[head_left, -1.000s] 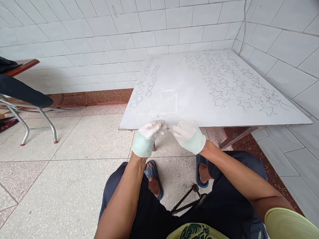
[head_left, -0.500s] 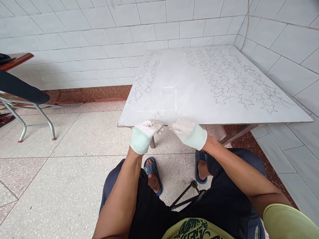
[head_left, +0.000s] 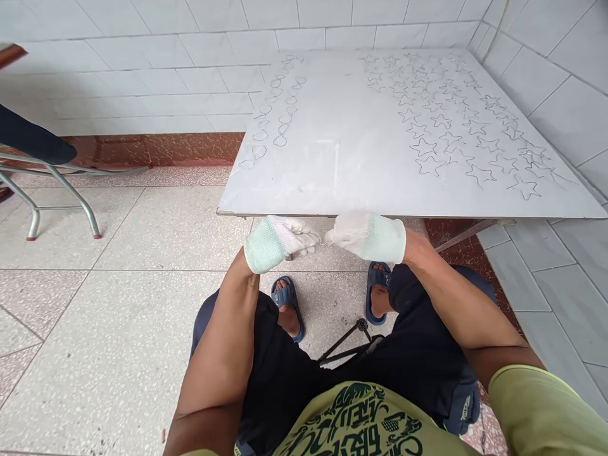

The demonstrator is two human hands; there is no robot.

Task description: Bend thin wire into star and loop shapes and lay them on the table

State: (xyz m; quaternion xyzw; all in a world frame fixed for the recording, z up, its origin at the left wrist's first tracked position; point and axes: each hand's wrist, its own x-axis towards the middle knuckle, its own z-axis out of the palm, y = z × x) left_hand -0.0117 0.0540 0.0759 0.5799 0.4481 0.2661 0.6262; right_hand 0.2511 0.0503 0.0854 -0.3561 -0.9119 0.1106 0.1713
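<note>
White tiled walls meet in a corner behind the bench, whose pale top slopes away across the view. Wire stars are spread over the right part of the bench, running from its far edge to near its front edge, some of them touching or overlapping. Wire loops, many twisted like a figure eight, lie in two uneven rows along the bench's left side. Between these two groups, nearer the front of the bench, shows a faint pale square mark.

Just in front of the bench's front edge, the gloved left hand and gloved right hand meet nearly fingertip to fingertip. Each grip is pinched closed on a thin wire, a bit of which shows between them; the rest is hidden by the fingers.

Left of the bench, a stool with metal legs stands on the speckled floor. Blue sandals are below the bench's front edge.
</note>
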